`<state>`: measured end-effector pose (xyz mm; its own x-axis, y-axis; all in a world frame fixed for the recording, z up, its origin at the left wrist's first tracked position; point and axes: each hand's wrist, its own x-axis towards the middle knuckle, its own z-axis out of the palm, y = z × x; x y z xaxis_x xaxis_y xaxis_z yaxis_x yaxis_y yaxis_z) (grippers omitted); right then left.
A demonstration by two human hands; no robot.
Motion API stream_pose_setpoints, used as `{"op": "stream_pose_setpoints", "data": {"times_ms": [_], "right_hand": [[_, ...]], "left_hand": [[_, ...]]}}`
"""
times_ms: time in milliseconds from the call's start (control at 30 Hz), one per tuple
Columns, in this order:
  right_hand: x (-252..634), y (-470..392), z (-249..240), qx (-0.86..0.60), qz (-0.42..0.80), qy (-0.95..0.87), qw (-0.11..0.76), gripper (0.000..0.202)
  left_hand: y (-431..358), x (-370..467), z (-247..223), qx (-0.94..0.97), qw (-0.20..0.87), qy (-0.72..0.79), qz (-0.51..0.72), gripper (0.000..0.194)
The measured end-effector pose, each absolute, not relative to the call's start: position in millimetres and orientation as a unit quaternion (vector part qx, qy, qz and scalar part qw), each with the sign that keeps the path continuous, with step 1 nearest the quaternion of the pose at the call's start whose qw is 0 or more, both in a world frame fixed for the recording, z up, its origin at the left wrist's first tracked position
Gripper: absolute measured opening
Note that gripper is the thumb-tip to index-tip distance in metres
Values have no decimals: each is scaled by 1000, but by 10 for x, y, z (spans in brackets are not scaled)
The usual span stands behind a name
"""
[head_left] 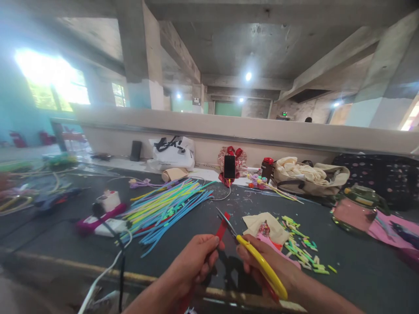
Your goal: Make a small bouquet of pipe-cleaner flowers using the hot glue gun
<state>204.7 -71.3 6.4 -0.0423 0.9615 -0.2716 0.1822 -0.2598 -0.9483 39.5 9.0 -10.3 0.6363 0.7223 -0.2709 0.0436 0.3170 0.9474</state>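
Note:
Between the thumb and fingers of my left hand (199,257) is a red ribbon (222,227), its short end standing up above the grip. My right hand (262,261) is closed on scissors with yellow handles (262,261); the blades point up and to the left, close beside the ribbon's end. Whether the blades touch the ribbon I cannot tell. Past my right hand, a cream cloth (253,224) lies on the dark table with a pink item partly hidden behind the hand. Many short yellow-green cut pieces (299,244) are scattered right of it.
A bundle of long coloured pipe cleaners (170,209) lies left of centre. A phone (229,166) stands upright at the back. A power strip (101,220) with cables sits at the left, a green-lidded jug (356,209) at the right. A canvas bag (334,179) rests against the partition.

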Motion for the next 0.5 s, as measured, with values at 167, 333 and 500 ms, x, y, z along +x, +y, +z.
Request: {"op": "stream_pose_setpoints", "data": {"times_ms": [167,333,500], "right_hand": [[2025,-657,204,-592,570,-433,370,36],[2091,-446,165,-605,601,-396,339,22],[2135,-352,96,-586,622,-403,327,14]], "left_hand": [[162,532,-96,509,744,379,208,19],[278,605,-76,498,751,392,182,13],[313,606,-78,489,758,396,172,12]]}}
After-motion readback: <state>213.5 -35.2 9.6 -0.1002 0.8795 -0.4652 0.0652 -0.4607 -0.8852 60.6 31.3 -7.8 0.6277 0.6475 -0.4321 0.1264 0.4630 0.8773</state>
